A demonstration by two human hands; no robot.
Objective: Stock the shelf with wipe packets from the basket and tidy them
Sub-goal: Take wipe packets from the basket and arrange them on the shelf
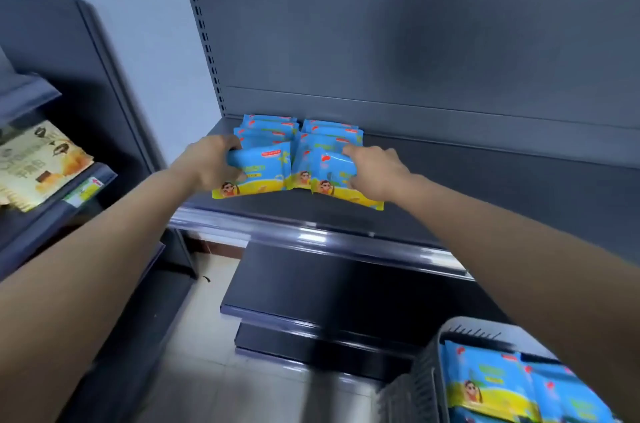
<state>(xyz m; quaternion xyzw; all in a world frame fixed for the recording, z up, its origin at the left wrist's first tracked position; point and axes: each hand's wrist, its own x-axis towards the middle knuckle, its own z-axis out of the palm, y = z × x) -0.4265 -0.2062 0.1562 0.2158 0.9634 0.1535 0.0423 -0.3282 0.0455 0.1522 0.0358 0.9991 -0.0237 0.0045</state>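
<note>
**Wipe rows squared up on the shelf (485, 187)**

My left hand (214, 163) curled round the left front packet (263, 170) and my right hand (377, 170) pinched the right front packet (336, 177). I leaned them on the rows beyond my fingers, apparently to align the faces. The basket (429, 370), below my right fingers, held more.

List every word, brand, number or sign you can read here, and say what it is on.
No text here can be read for sure.
On the wipe packets on the shelf: a red label strip and yellow-green print, too blurred.
On the spare packets in the basket: the same print, blurred.
On the snack bags at left: large characters, too blurred.
On the shelf tag below them: too small.
</note>
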